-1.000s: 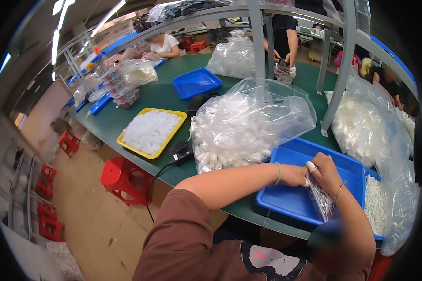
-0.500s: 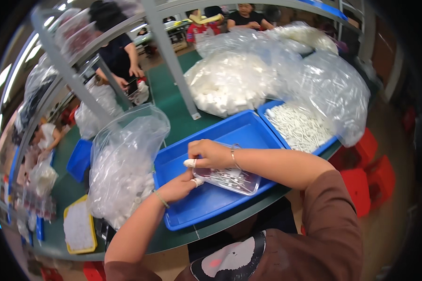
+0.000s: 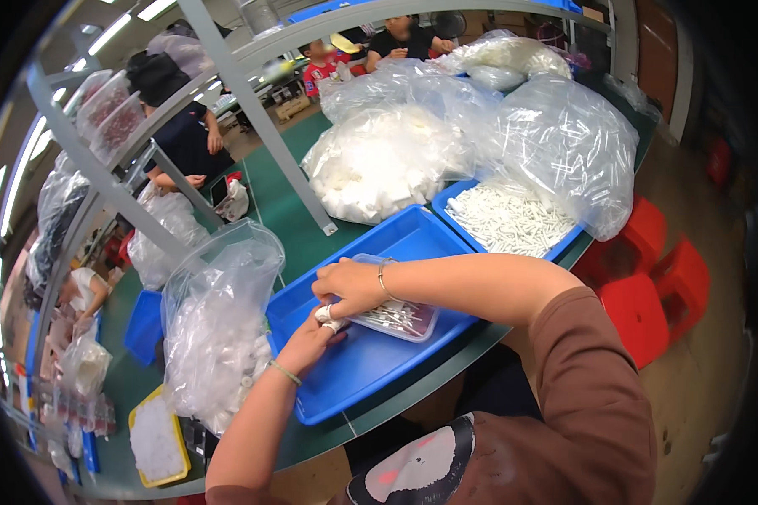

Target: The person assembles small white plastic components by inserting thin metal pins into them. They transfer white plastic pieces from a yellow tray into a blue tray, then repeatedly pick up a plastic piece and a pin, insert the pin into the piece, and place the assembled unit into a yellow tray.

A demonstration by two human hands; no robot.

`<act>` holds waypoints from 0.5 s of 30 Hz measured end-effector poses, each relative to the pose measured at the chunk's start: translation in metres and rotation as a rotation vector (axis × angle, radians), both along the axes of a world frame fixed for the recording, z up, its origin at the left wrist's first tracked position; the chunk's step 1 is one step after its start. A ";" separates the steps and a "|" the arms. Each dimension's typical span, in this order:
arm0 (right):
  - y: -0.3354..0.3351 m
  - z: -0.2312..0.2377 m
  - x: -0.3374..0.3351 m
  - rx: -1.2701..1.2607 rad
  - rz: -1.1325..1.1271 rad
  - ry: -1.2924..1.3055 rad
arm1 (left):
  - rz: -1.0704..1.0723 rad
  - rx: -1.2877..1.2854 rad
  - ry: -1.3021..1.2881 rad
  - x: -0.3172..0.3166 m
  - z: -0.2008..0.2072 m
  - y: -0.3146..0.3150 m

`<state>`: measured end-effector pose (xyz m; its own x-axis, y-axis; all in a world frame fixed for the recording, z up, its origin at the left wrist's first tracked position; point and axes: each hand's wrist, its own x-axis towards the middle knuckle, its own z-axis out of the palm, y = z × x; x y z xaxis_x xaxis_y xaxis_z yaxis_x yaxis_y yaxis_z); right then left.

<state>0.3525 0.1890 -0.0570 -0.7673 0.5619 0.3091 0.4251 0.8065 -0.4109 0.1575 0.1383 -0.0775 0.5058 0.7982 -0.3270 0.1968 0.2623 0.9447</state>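
Note:
Above a large blue tray, my two hands meet fingertip to fingertip. My right hand reaches across a clear plastic box of thin metal-and-white pins; its fingers are bent and pinched together. Below it, my left hand is closed too, its thumb against the right fingertips. White coverings show at the fingertips. Any small piece between the fingers is hidden. The box sits inside the tray, partly under my right hand and wrist.
Left of the tray stands a clear bag of white parts; a yellow-rimmed tray lies nearby. A blue bin of white sticks and large plastic bags adjoin it. A grey frame post rises beyond. Red stools stand right; co-workers sit farther off.
The view has shifted slightly. My hands have come closer together, the left thumb now meeting the right fingertips. Across the table, a co-worker's hands have moved apart.

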 end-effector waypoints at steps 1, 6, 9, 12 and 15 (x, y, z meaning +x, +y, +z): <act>-0.001 0.000 -0.001 -0.027 -0.049 0.011 | -0.007 -0.023 0.001 0.003 0.006 0.000; 0.008 -0.003 -0.016 -0.096 -0.387 -0.004 | 0.074 -0.186 -0.166 0.017 0.030 -0.003; 0.003 -0.012 -0.020 -0.042 -0.423 0.018 | 0.123 -0.221 -0.196 0.024 0.019 -0.009; 0.000 -0.012 -0.020 -0.060 -0.425 0.011 | 0.113 -0.175 -0.246 0.025 0.017 -0.015; -0.001 -0.011 -0.019 -0.007 -0.413 0.074 | 0.086 -0.141 -0.208 0.026 0.022 -0.021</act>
<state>0.3334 0.1875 -0.0679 -0.4533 0.8200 0.3495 0.6812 0.5715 -0.4575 0.1839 0.1175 -0.0554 0.5058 0.7953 -0.3341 -0.0264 0.4014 0.9155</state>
